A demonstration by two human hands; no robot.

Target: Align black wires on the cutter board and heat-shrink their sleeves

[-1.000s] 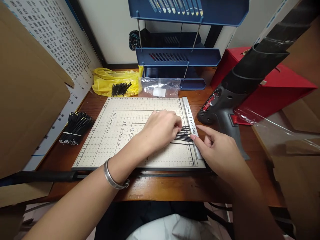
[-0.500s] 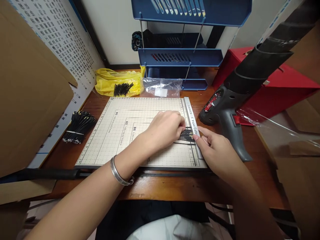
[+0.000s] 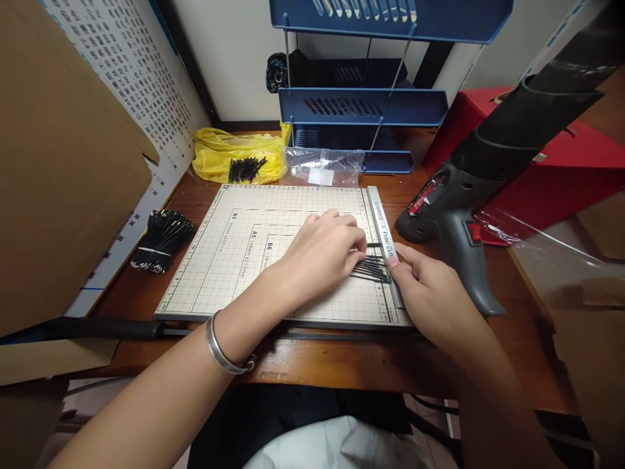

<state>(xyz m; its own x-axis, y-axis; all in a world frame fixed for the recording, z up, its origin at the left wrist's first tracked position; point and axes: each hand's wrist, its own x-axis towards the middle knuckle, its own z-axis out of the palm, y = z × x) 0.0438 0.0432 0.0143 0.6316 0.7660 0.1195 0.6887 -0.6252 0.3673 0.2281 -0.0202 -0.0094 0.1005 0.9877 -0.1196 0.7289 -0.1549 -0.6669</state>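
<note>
My left hand (image 3: 329,251) is over the right side of a cream, grid-marked paper cutter (image 3: 215,280). Its fingers are pinched together at several thin black wires (image 3: 372,268), which lie side by side with their ends against the cutter's metal edge strip (image 3: 381,221). The wire ends between the fingertips are partly hidden. At that strip, my right hand (image 3: 427,286) grips the edge, thumb on top and fingers on the outer side. A banded bundle of black wires (image 3: 166,234) with shiny ends lies left of the cutter.
Behind the cutter, short black pieces (image 3: 247,169) lie on a yellow bag (image 3: 209,153) next to a clear plastic bag (image 3: 303,159). A heat gun (image 3: 469,176) stands at right before a red box (image 3: 561,189). Blue shelves (image 3: 415,107) rise behind; the cutter's black handle (image 3: 112,329) juts left.
The view has shifted slightly, so everything sits a little further right. My left fingers have moved a little among the wires, whose arrangement differs slightly; my right hand stays at the metal strip.
</note>
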